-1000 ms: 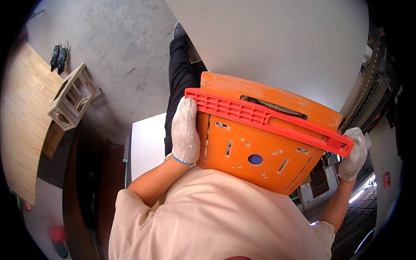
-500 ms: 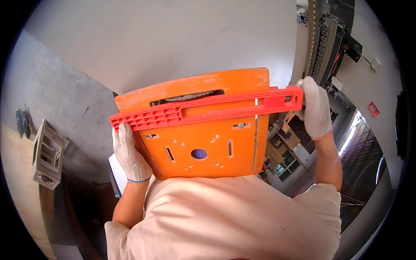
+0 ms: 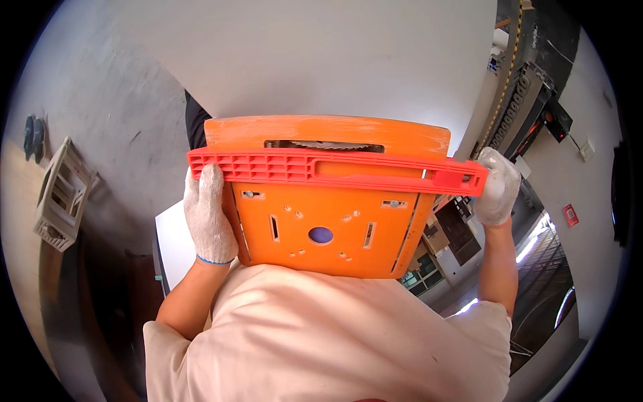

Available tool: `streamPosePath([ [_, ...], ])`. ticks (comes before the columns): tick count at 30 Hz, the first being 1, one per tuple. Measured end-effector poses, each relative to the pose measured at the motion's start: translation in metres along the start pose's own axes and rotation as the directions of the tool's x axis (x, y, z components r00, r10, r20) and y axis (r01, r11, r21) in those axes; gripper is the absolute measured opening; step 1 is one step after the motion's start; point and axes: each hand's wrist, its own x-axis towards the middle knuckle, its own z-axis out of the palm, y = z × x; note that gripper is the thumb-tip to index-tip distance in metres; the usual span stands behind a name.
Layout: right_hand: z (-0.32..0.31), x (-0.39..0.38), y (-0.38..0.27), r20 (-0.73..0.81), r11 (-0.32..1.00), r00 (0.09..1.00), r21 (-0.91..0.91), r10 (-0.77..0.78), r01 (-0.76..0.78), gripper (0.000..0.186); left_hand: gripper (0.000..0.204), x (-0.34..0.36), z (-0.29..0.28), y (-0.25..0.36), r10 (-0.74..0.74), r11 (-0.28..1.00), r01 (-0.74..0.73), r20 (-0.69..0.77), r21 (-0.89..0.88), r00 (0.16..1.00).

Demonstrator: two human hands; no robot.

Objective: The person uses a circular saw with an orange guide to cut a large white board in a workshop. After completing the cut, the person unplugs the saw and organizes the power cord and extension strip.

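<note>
An orange table saw top (image 3: 321, 208) lies close in front of my body, with slots, small holes and a round dark insert in it. A toothed saw blade (image 3: 328, 145) shows in the long slot near its far edge. Across the top, just on my side of the blade, lies a long red ribbed rail (image 3: 307, 169). My left hand (image 3: 211, 214), in a whitish knit glove, is closed at the rail's left end, fingers upward against it. My right hand (image 3: 497, 187), gloved alike, is closed round the right end, which sticks out past the saw; its fingertips are hidden.
A large pale board (image 3: 321, 60) stretches beyond the saw. On the left are a beige plastic crate (image 3: 59, 194) and dark shoes (image 3: 33, 139) on the floor. A machine with a roller track (image 3: 512, 110) stands at the far right. A small red card (image 3: 570, 215) is further right.
The whole view has turned, so the saw and rail, which sloped up to the right, appear nearly level. Both hands stay at the rail's ends.
</note>
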Motion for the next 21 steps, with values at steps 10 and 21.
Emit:
streamPosePath([
  [10, -0.008, 0.015, -0.017, 0.089, 0.986, 0.996, 0.165, -0.032, 0.017, 0.029, 0.038, -0.001, 0.002, 0.003, 0.027, 0.999, -0.027, 0.016, 0.025, 1.0],
  [21, 0.05, -0.01, -0.029, 0.523, 0.055, 0.657, 0.759, 0.543, -0.649, 0.062, 0.039, -0.002, 0.009, 0.0, 0.068, 0.998, -0.068, 0.012, 0.008, 0.998],
])
